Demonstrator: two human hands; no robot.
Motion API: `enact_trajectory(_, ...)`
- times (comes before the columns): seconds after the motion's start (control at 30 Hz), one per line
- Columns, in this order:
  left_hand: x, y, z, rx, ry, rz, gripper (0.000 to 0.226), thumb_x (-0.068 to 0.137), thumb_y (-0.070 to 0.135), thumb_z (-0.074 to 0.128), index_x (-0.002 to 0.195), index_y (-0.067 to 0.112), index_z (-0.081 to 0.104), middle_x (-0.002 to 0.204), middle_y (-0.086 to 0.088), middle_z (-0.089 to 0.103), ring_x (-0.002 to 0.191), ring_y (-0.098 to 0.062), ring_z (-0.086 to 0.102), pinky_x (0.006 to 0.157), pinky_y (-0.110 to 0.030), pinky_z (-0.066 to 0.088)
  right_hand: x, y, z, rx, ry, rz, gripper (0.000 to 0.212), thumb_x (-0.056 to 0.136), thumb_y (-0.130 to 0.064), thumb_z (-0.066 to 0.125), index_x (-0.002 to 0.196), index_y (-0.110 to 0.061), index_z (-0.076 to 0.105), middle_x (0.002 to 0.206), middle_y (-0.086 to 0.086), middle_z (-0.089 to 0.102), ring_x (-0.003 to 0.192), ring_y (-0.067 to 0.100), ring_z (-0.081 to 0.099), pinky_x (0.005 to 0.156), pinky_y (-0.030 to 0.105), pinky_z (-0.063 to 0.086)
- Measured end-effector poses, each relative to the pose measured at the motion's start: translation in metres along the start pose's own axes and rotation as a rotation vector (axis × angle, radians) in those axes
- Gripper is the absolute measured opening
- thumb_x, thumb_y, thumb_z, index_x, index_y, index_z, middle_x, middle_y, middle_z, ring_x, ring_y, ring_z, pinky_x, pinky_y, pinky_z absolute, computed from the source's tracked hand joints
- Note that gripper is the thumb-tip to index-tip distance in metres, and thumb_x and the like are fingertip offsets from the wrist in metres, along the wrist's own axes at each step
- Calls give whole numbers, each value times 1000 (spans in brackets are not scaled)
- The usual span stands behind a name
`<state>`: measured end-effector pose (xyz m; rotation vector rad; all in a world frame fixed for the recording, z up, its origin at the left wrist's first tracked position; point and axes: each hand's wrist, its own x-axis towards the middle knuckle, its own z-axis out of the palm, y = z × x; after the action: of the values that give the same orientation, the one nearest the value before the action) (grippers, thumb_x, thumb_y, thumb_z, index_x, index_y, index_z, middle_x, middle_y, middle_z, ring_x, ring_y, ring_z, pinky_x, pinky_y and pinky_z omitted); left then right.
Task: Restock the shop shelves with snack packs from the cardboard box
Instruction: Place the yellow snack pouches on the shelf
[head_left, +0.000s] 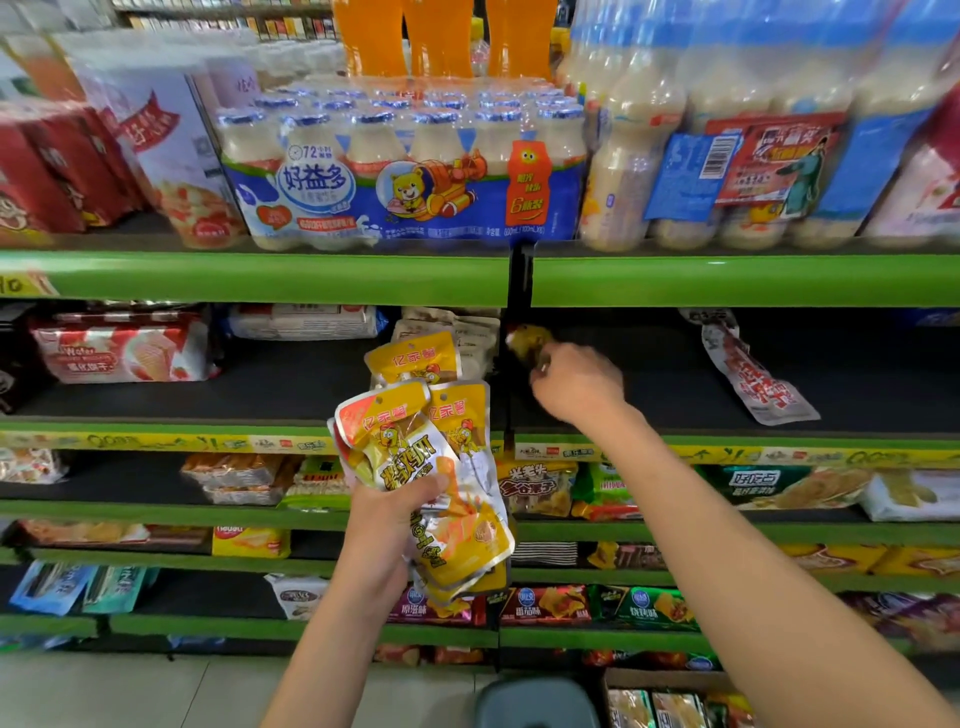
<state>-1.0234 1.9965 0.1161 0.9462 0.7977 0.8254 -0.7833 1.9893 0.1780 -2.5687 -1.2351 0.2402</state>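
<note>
While gripped in the left hand (387, 512), bunch of yellow snack packs (441, 467) held upright before the second shelf (260, 402). Right hand (576, 382) nearer that shelf's front edge, fingers curled; a blurred small pack (527, 340) apparently pinched. Cardboard box (670, 699) low, right.

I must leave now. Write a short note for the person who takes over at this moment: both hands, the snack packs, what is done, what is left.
Left hand grips a bunch of yellow snack packs in front of the shelves.
Right hand reaches into the dark second shelf, pinching a small blurred pack.
One yellow pack already stands there.
The cardboard box on the floor holds more packs.
Left: shelve the bunch, then empty the box.
</note>
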Motion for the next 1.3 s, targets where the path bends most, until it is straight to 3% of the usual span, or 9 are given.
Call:
enact_trajectory(0.1, -1, -1, -2, -11, -17, -9, 43, 82, -3, 73, 118, 19, 69, 108, -7, 78, 95, -27, 76, 61, -31, 60, -8, 1, 18, 102, -138, -78, 39, 92, -44, 58, 115, -13, 67, 118, 12, 62, 111, 35, 59, 78, 32, 45)
enact_trajectory(0.27, 2, -1, -5, -14, -23, -28, 39, 83, -2, 72, 116, 20, 70, 109, -8, 78, 94, -26, 77, 62, -32, 61, -15, 17, 26, 424, 64, -69, 37, 95, -24, 52, 130, -20, 64, 127, 8, 66, 119, 31, 57, 96, 36, 46)
enact_trajectory(0.43, 6, -5, -6, 0, -25, -48, 40, 83, 0, 73, 117, 21, 70, 109, -7, 78, 96, -26, 76, 63, -34, 61, -12, 26, 35, 89, 18, -182, 45, 101, -28, 45, 146, -32, 49, 159, 0, 37, 141, 30, 35, 114, 46, 31)
enact_trajectory(0.6, 9, -8, -8, 23, -41, -64, 49, 78, 7, 79, 124, 20, 66, 113, -7, 77, 102, -29, 75, 73, -42, 62, -10, 29, 41, -80, 50, -158, 47, 101, -37, 42, 147, -35, 45, 144, 9, 49, 130, 32, 40, 101, 45, 38)
enact_trajectory(0.9, 13, -6, 0, 81, -13, -74, 41, 80, 11, 80, 118, 21, 67, 108, -2, 78, 100, -22, 75, 94, -52, 55, -9, 30, 38, 57, -54, -222, 46, 102, -38, 43, 148, -40, 44, 153, -3, 43, 137, 26, 33, 112, 48, 28)
enact_trajectory(1.0, 14, -5, 5, 56, -38, -69, 41, 83, 7, 78, 119, 21, 64, 106, 0, 79, 93, -16, 76, 75, -39, 62, -30, 32, 27, 343, 96, -216, 38, 103, -25, 48, 139, -29, 57, 145, -2, 51, 137, 26, 39, 118, 51, 28)
enact_trajectory(1.07, 15, -5, 7, 41, -56, -56, 40, 83, 4, 76, 119, 19, 65, 104, -1, 79, 90, -14, 77, 61, -26, 60, -53, 32, 19, 533, 203, -231, 28, 101, -22, 53, 126, -26, 65, 127, -6, 60, 123, 16, 52, 111, 45, 40)
enact_trajectory(1.17, 14, -6, 16, 48, -84, -41, 38, 84, 4, 75, 119, 18, 69, 107, -3, 79, 96, -20, 76, 66, -31, 61, -97, 29, 12, 685, 76, -258, 18, 97, -36, 59, 113, -44, 57, 113, -27, 54, 107, -4, 57, 86, 16, 49)
enact_trajectory(1.3, 11, -9, 36, 56, -38, -54, 43, 73, 16, 82, 115, 13, 70, 107, -10, 78, 89, -21, 74, 56, -28, 52, -135, 28, 19, 579, -121, -279, 50, 84, -65, 62, 126, -52, 40, 123, -35, 44, 109, -26, 41, 80, 7, 36)
